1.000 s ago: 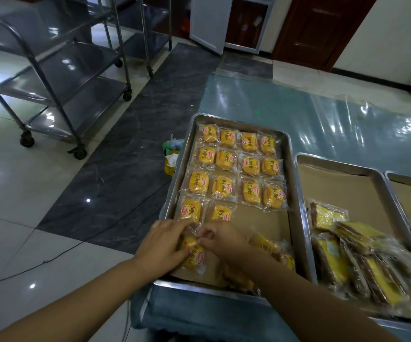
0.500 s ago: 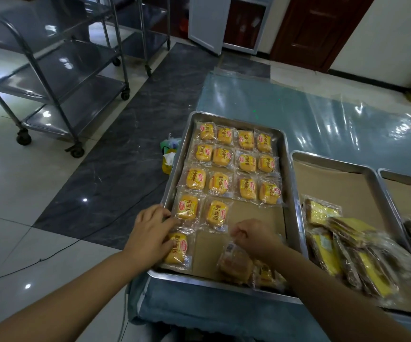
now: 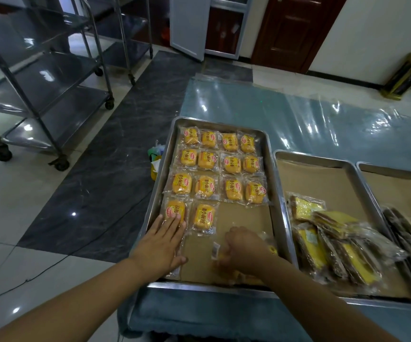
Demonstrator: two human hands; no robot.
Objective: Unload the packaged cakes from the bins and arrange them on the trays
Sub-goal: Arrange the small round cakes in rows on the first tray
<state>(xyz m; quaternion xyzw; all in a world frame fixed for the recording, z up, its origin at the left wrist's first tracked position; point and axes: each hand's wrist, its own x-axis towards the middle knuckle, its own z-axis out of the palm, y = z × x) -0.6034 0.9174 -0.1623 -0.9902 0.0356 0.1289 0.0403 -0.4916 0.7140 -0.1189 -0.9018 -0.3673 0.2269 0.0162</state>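
Note:
A steel tray lined with brown paper holds several wrapped yellow cakes in rows. My left hand lies flat, fingers straight, pressing a wrapped cake at the tray's near left corner; its fingertips reach the cake in the row above. My right hand curls round a wrapped cake near the tray's front, with more loose cakes half hidden under my wrist. A bare patch of paper lies between my hands.
A second tray to the right carries a heap of yellow sliced cake packs. A third tray shows at the far right edge. Steel wheeled racks stand on the floor at left. A small bag hangs beside the first tray.
My left hand flattened onto the cake at the tray's near left corner. My right hand shifted slightly right and closed on another loose cake at the tray's front.

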